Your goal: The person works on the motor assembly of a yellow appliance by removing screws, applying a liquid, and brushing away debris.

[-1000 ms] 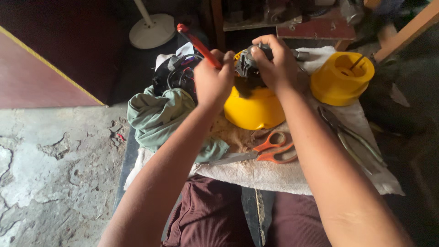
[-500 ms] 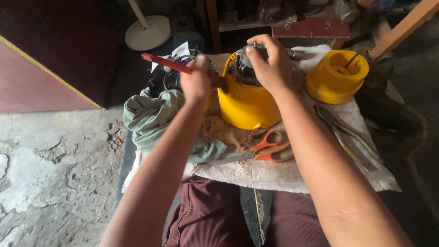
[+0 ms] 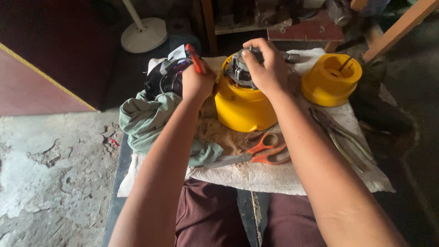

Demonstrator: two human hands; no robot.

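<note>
Head view: a work cloth [image 3: 274,178] on the lap.
Yellow housing [image 3: 242,107]: middle of the cloth.
Right hand [image 3: 265,68]: fingers clamped on the grey motor [image 3: 238,73] atop the housing.
Left hand [image 3: 196,82]: fist wrapped round a red-handled tool [image 3: 196,58], just left of the housing.
Orange scissors [image 3: 265,151]: in front of the housing.

Everything here is placed off the yellow housing [image 3: 242,107] in the middle of the white cloth [image 3: 283,178]. Left of it is blocked: the left hand [image 3: 197,82] with its red-handled tool [image 3: 196,58], then the green rag [image 3: 151,121] and a black tangle of parts [image 3: 162,80]. The right hand [image 3: 267,68] covers the grey motor [image 3: 240,73] on top. In front, orange scissors [image 3: 263,151] lie across the cloth. To the right there's a narrow bare strip before the second yellow part [image 3: 331,80], with pliers [image 3: 340,137] lying below that part.
</note>
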